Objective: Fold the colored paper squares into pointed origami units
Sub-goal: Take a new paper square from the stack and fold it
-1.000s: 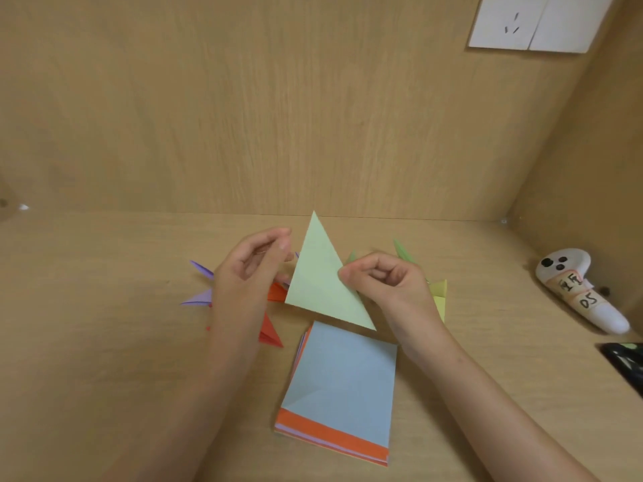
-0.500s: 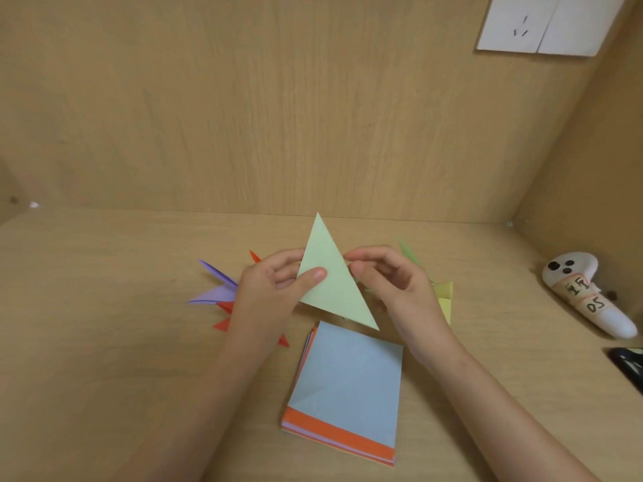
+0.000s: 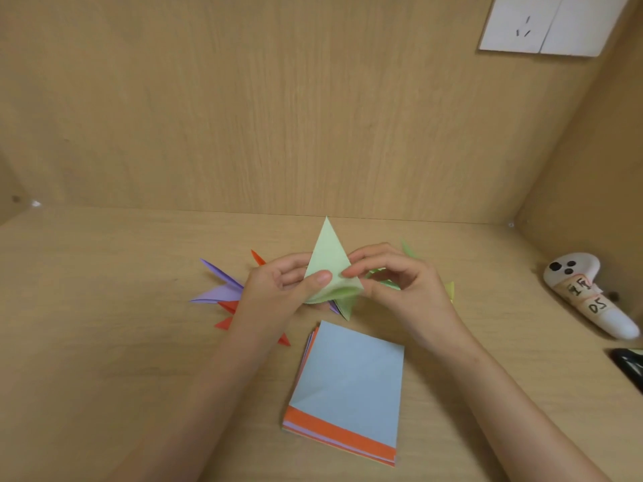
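Note:
A light green paper triangle (image 3: pixel 328 262) is held above the desk with its point up and its lower part curling open. My left hand (image 3: pixel 278 290) pinches its left side with the thumb on the front. My right hand (image 3: pixel 400 283) pinches its right edge with fingertips. Below lies a stack of colored paper squares (image 3: pixel 348 387), light blue on top with an orange edge showing. Finished pointed units lie behind my hands: purple (image 3: pixel 219 290) and red (image 3: pixel 226 321) at the left, green and yellow (image 3: pixel 450 290) at the right, partly hidden.
A white handheld controller (image 3: pixel 588 293) with a taped label lies at the right by the side wall. A black object (image 3: pixel 629 367) sits at the right edge. A wooden back wall carries a white socket plate (image 3: pixel 542 26).
The green triangle's lower part has curled open and shortened between my hands. My left thumb has come onto its front, and my right fingertips have moved to its right edge.

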